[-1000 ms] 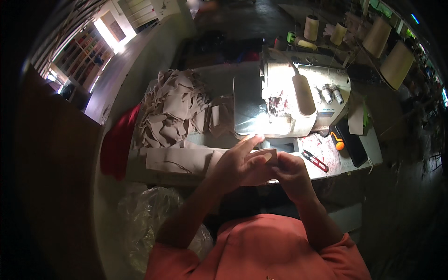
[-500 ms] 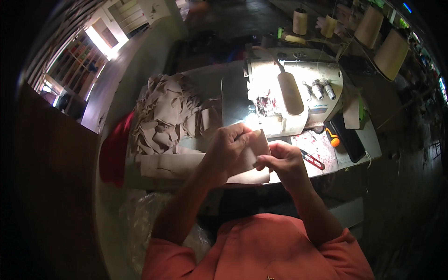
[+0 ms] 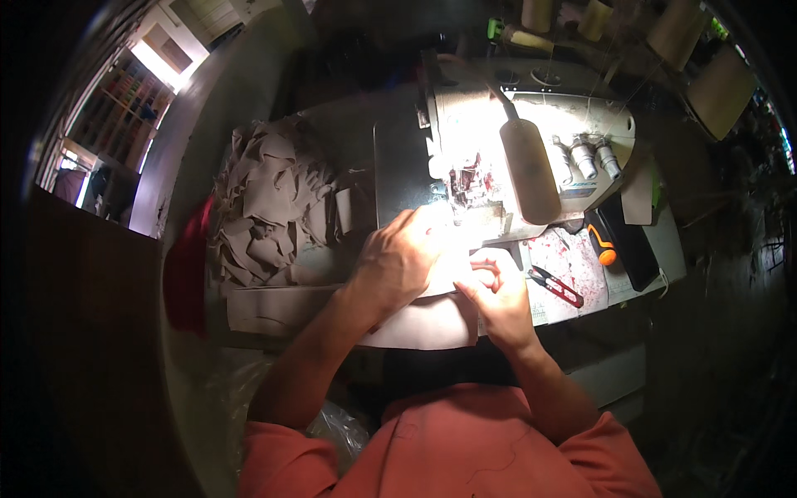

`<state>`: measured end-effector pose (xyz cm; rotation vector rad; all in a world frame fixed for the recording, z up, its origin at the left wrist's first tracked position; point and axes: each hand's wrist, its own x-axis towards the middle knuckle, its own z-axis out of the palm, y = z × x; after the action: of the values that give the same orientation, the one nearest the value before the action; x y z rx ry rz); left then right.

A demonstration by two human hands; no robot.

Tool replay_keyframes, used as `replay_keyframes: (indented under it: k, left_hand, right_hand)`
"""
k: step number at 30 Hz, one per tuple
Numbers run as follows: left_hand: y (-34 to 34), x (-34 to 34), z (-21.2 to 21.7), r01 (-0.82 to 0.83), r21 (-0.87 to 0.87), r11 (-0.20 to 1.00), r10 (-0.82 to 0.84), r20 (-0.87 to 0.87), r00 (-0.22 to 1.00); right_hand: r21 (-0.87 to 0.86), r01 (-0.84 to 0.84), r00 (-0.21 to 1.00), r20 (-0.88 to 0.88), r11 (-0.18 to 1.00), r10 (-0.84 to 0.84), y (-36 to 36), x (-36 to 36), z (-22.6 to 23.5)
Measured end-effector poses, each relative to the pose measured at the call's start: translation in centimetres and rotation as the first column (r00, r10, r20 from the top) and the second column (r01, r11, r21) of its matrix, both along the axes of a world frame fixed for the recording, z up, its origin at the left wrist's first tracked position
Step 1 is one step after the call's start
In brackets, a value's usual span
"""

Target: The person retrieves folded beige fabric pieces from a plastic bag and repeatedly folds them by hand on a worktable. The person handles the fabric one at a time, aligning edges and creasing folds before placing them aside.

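A pale beige fabric piece (image 3: 449,272), washed out by the lamp's glare, lies between my hands in front of the sewing machine (image 3: 614,124). My left hand (image 3: 398,264) is closed over its left side, with the fingertips lost in bright light close to the needle area. At the fabric's right edge, my right hand (image 3: 501,299) pinches it between thumb and fingers. Beneath my hands, a wider beige fabric strip (image 3: 427,324) lies along the front edge of the table.
A heap of beige fabric pieces (image 3: 270,187) lies left of the machine. Red-handled thread snips (image 3: 560,286), an orange-tipped tool (image 3: 608,257) and a dark case (image 3: 631,249) lie to the right. The lamp head (image 3: 530,170) hangs before the machine. Thread cones (image 3: 722,91) stand behind.
Both hands have brought the fabric piece lower and nearer the needle area, into the glare. It was tilted up between my fingers and now looks flatter. The whole view has shifted slightly.
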<state>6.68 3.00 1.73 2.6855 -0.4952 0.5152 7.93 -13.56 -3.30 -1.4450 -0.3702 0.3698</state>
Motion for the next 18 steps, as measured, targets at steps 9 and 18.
replay_keyframes:
  k: [9, 18]
  left_hand:
    - [0.5, 2.2, 0.0, -0.056, -0.200, 0.978, 0.059, 0.011, 0.998]
    - [-0.4, 0.6, 0.3, -0.055, -0.004, 0.998, 0.055, 0.141, 0.989]
  right_hand:
    - [0.024, 0.049, 0.999, 0.000, 0.998, -0.049, 1.0, 1.0, 1.8]
    - [0.040, 0.070, 0.997, 0.027, 0.997, -0.071, 1.4, 1.5, 1.1]
